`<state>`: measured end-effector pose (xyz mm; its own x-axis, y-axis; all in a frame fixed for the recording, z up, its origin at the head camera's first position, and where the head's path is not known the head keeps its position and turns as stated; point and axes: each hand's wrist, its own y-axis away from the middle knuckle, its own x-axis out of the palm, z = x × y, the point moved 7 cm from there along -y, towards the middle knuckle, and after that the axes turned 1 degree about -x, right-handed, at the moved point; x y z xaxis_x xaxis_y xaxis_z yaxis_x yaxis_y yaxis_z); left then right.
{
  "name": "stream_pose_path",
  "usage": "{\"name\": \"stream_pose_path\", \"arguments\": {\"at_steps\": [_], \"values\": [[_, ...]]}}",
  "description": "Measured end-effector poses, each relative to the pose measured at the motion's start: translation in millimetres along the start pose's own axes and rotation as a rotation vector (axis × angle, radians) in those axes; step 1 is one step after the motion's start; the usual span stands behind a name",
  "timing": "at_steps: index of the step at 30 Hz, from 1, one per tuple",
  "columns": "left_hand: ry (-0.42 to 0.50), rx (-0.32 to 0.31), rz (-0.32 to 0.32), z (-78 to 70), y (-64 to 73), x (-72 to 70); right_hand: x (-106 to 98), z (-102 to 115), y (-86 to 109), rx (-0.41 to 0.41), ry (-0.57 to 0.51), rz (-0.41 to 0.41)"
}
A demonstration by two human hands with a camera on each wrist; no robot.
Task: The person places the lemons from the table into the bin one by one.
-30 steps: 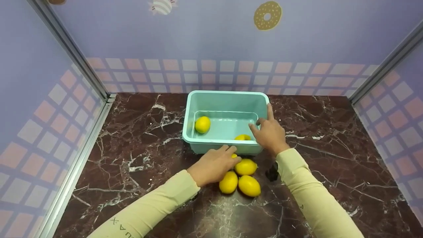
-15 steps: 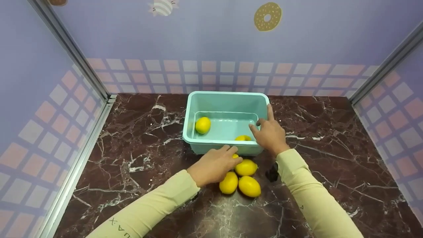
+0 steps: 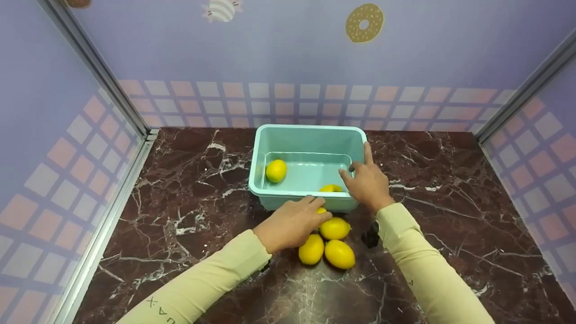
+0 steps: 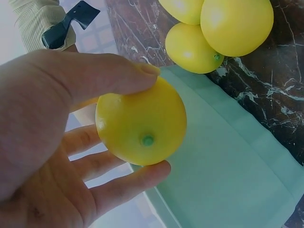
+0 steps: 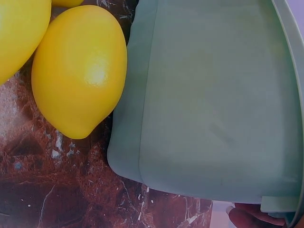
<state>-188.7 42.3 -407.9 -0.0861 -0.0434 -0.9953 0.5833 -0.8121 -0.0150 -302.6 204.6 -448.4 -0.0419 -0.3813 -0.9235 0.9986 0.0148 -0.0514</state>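
Observation:
My left hand (image 3: 290,225) holds a yellow lemon (image 4: 142,123) in front of the pale green plastic bin (image 3: 310,128); the left wrist view shows the thumb on one side and fingers on the other. Only a sliver of that lemon shows in the head view. My right hand (image 3: 371,184) grips the bin's rim at its front right, thumb inside and forefinger stretched along the outer right side. Inside the bin, one lemon (image 3: 276,171) lies at the left, and yellow fruit (image 3: 330,188) shows at the front, partly hidden by the wall.
Three more lemons lie bunched on the dark marbled tabletop (image 3: 180,252) before the bin: a near right one (image 3: 339,254), a near left one (image 3: 311,249) and one behind (image 3: 334,228). Patterned panels (image 3: 288,54) enclose the back and sides.
My left hand, with its lemon, has shifted very slightly to the right and up along the bin's front. The right hand, bin and other lemons stay put.

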Motion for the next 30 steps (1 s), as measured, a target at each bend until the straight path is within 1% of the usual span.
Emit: {"name": "stream_pose_path", "arguments": {"at_steps": [6,12,22,30], "values": [[0.008,-0.005,0.013,0.4,-1.3,-1.8,0,0,0.6,-0.006,-0.009,-0.011],[0.018,0.003,-0.014,1.1,-1.1,-6.4,-1,1,0.9,-0.010,-0.011,-0.013],[-0.007,0.021,-0.062,1.0,-0.7,-17.4,-2,2,1.5,-0.012,-0.003,-0.016],[0.004,0.026,-0.097,2.0,-1.5,-25.0,-1,0,0.6,-0.002,0.006,-0.014]]}}
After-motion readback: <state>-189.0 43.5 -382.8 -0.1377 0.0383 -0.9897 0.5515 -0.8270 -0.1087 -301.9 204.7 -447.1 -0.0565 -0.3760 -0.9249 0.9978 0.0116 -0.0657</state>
